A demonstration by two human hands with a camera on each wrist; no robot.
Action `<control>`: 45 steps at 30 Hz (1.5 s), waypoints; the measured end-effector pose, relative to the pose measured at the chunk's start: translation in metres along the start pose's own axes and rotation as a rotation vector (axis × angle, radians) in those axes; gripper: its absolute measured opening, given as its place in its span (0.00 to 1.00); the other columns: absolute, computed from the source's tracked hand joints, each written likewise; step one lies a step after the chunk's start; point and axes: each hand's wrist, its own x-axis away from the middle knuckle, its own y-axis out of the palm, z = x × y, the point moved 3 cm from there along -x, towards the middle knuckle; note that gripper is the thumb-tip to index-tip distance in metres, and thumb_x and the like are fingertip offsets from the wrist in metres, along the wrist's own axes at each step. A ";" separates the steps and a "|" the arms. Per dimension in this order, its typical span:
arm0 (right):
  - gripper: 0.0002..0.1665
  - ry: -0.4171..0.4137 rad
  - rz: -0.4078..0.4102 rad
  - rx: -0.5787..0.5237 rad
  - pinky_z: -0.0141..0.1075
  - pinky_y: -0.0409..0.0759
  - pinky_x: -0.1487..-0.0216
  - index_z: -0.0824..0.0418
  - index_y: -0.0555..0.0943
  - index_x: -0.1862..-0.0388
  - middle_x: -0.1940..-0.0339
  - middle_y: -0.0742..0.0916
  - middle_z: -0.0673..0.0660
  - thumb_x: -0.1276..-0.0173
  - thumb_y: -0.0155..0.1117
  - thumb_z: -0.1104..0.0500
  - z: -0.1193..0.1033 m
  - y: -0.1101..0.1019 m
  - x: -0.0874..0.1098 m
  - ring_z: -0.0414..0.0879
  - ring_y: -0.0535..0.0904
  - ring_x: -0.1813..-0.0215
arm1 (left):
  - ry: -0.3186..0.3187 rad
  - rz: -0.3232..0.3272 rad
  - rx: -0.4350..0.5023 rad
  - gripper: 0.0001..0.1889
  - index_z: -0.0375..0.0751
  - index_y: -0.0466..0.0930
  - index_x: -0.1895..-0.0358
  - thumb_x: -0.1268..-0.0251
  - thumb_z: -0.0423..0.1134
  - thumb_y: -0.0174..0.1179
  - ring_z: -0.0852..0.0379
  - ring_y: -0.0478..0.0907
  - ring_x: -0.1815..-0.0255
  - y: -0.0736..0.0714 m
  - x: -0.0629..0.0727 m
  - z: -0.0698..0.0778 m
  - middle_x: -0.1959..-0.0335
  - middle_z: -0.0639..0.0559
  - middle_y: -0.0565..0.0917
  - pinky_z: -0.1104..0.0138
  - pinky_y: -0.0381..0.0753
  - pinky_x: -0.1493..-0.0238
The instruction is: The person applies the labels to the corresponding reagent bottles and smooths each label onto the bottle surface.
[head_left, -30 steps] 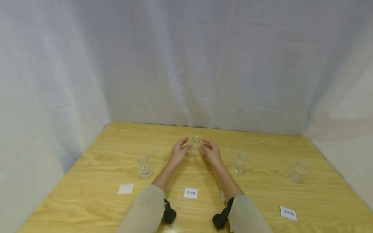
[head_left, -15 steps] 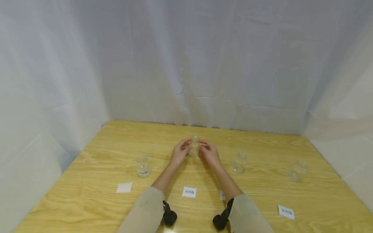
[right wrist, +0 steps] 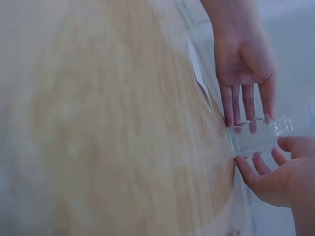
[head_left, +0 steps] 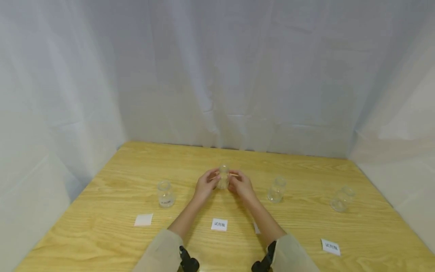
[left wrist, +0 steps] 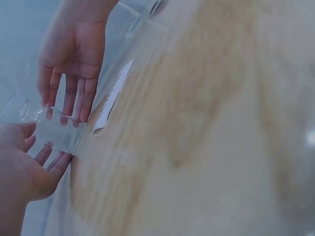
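A clear glass reagent bottle (head_left: 223,181) stands upright between both hands at the middle of the table. From its left side my left hand (head_left: 205,185) grips it with thumb and fingers. On the opposite side my right hand (head_left: 242,185) holds it the same way. In the left wrist view, fingertips of the left hand (left wrist: 29,167) and the right hand (left wrist: 76,64) touch the bottle (left wrist: 54,130) on both flanks. The right wrist view shows the bottle's ridged neck (right wrist: 281,127) rising above the fingers. Whether its base touches the table is unclear.
One upright glass bottle (head_left: 165,194) is at the left; two more, a tilted-looking one (head_left: 276,189) and another (head_left: 342,199), are at the right. Printed cards (head_left: 219,224) (head_left: 330,247) and a blank-looking card (head_left: 143,220) lie nearer. A white curtain (head_left: 217,75) surrounds the wooden table (head_left: 102,226).
Both hands have closed in from beside the bottle and taken hold of it. Since half a second ago, the bottle has come slightly nearer to me.
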 end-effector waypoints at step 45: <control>0.20 -0.150 -0.083 0.094 0.43 0.77 0.53 0.71 0.70 0.44 0.47 0.76 0.69 0.31 0.53 0.63 0.003 0.011 0.057 0.62 0.74 0.48 | -0.001 -0.046 -0.015 0.21 0.30 0.67 0.41 0.34 0.35 0.55 0.39 0.71 0.46 -0.018 0.058 0.008 0.44 0.33 0.72 0.59 0.74 0.50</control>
